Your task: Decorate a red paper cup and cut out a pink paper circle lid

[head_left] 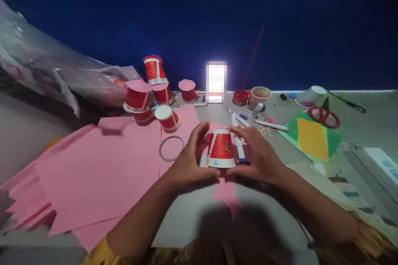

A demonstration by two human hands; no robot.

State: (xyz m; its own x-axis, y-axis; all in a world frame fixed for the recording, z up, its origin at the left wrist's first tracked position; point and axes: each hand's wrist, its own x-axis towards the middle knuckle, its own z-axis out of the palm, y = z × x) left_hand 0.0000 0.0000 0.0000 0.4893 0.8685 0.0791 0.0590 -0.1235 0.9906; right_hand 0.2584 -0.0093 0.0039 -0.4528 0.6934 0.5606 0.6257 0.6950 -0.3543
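Observation:
A red paper cup (221, 149) with a white rim stands upside down between my two hands, over a cut piece of pink paper (228, 194). My left hand (189, 159) curves round the cup's left side, thumb near its lower rim and fingers by its top. On the other side my right hand (256, 155) is curved the same way, its fingertips at the cup's top right and thumb at the bottom. A white marker (239, 143) lies beside the cup, partly behind my right fingers.
Pink sheets (108, 169) spread on the left, a grey ring (171, 148) near them. Several red cups (155, 72) are stacked behind. Red-handled scissors (325, 116) lie on green and yellow paper (312, 138) at right. A bright pixelated patch (216, 80) shows at the back.

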